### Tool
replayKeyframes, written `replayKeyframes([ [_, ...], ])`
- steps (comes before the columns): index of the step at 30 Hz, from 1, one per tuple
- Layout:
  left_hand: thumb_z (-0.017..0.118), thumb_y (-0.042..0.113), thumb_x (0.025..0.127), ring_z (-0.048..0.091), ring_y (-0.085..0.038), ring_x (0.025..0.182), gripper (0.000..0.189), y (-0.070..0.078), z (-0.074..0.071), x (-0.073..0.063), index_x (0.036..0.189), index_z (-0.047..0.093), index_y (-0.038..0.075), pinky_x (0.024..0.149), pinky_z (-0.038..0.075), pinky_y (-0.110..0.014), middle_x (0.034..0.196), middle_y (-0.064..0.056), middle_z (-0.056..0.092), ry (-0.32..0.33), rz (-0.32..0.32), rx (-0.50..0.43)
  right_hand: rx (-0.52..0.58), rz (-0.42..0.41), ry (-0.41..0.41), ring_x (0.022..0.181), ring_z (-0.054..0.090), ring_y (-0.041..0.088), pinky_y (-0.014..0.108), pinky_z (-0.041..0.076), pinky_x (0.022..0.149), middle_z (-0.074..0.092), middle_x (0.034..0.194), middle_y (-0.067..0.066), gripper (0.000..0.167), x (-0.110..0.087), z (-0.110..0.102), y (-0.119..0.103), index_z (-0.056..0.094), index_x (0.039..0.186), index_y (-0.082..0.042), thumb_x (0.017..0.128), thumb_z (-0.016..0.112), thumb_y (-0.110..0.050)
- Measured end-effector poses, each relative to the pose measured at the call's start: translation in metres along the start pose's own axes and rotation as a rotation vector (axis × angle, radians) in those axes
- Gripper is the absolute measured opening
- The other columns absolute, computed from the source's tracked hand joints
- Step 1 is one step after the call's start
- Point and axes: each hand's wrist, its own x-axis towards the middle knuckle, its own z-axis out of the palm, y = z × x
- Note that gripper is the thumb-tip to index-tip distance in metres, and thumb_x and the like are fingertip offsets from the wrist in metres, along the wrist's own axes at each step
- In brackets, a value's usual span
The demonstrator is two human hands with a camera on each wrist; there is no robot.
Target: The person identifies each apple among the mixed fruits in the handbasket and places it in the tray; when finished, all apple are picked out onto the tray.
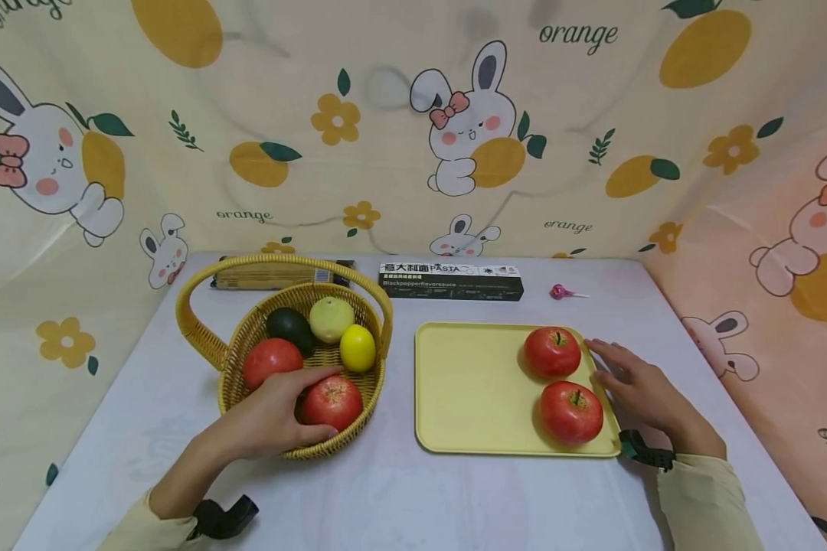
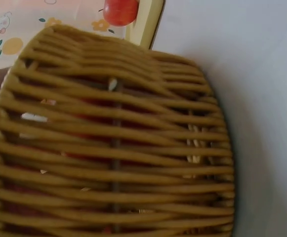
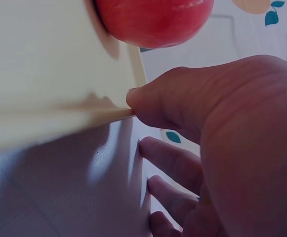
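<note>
In the head view my left hand (image 1: pixel 276 413) reaches into a yellow wicker basket (image 1: pixel 230 383), thumb and fingers curved round the sides of a red apple (image 1: pixel 332 403). Behind it in the basket lie another round red fruit (image 1: pixel 272 362), a dark green avocado-like fruit (image 1: pixel 291 331), a pale green round fruit (image 1: pixel 331 318) and a yellow lemon (image 1: pixel 357 348). The basket's weave (image 2: pixel 113 148) hides the left hand in the left wrist view. My right hand (image 1: pixel 644 390) rests at the right edge of a yellow tray (image 1: pixel 475 390), thumb at its rim, other fingers extended and spread.
Two red apples, one farther (image 1: pixel 552 352) and one nearer (image 1: pixel 570 413), sit on the tray's right side. Along the back stand a black pasta box (image 1: pixel 451 282) and a packet of spaghetti (image 1: pixel 269 277), partly behind the basket's tall handle (image 1: pixel 196 325). A wrapped lollipop (image 1: pixel 560 291) lies right of the box.
</note>
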Motion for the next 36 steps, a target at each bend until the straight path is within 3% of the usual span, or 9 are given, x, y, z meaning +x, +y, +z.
replayKeyframes([
  [6,0.096,0.027,0.082,0.068,-0.026,0.125,0.082,0.000,-0.001,0.001,0.154,0.061,0.010,0.106,0.061,-0.058,0.141,-0.005,0.072,0.010,0.032,-0.007,0.007,0.005,-0.004,0.158,0.020,0.066,0.084,0.039,0.108,0.026,0.175,0.034,0.077,-0.001,0.000,0.000,0.029,0.174,-0.015,0.111,0.062,-0.045],
  [16,0.101,0.035,0.078,0.065,-0.029,0.131,0.086,0.011,-0.001,-0.010,0.153,0.061,0.023,0.101,0.063,-0.061,0.150,0.000,0.067,0.239,0.107,-0.058,0.028,0.017,-0.009,0.159,0.018,0.066,0.085,0.039,0.108,0.024,0.177,0.032,0.079,-0.001,0.001,0.001,0.028,0.175,-0.017,0.110,0.062,-0.046],
  [21,0.101,0.033,0.078,0.065,-0.023,0.132,0.087,0.029,0.000,-0.010,0.154,0.058,0.027,0.100,0.065,-0.048,0.152,0.002,0.065,0.296,0.177,-0.120,0.029,0.012,-0.006,0.158,0.019,0.066,0.084,0.039,0.108,0.024,0.176,0.033,0.079,-0.002,0.000,-0.001,0.028,0.175,-0.017,0.110,0.062,-0.045],
  [25,0.100,0.024,0.079,0.068,-0.019,0.129,0.086,0.048,0.005,-0.002,0.154,0.058,0.025,0.100,0.065,-0.036,0.148,0.004,0.066,0.295,0.229,-0.261,0.030,0.013,-0.007,0.159,0.017,0.066,0.085,0.038,0.108,0.024,0.176,0.033,0.079,-0.002,0.000,-0.001,0.028,0.175,-0.016,0.110,0.063,-0.045],
  [28,0.100,0.021,0.079,0.068,-0.018,0.130,0.085,0.061,0.011,0.007,0.153,0.059,0.023,0.102,0.064,-0.034,0.147,0.005,0.067,0.278,0.266,-0.344,0.026,0.018,-0.008,0.159,0.016,0.066,0.086,0.037,0.108,0.024,0.176,0.033,0.078,-0.001,0.001,0.000,0.029,0.175,-0.016,0.110,0.062,-0.046],
  [36,0.097,0.022,0.082,0.068,-0.019,0.131,0.084,0.089,0.037,0.042,0.156,0.059,0.018,0.103,0.062,-0.031,0.153,0.000,0.065,0.200,0.354,-0.360,0.016,0.024,-0.011,0.158,0.018,0.066,0.084,0.040,0.107,0.024,0.176,0.033,0.079,-0.001,0.001,0.000,0.028,0.175,-0.017,0.110,0.062,-0.046],
])
